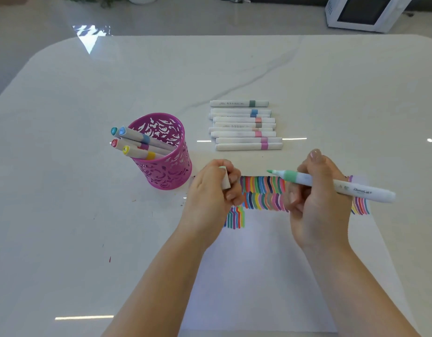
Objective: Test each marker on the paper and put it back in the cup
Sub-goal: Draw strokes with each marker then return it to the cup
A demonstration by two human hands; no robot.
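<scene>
My right hand (317, 200) fingers pinch the uncapped green marker (331, 184); left hand (210, 190) fingers clutch its cap (225, 180). I should stroke lightly on bare paper (258, 276), then recap firmly.

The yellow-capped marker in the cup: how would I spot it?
Find the pink cut-out cup left of the paper. Four markers lean out over its left rim. Yours, the yellow-capped marker, is the lowest and nearest, below the red, blue and teal ends.
</scene>
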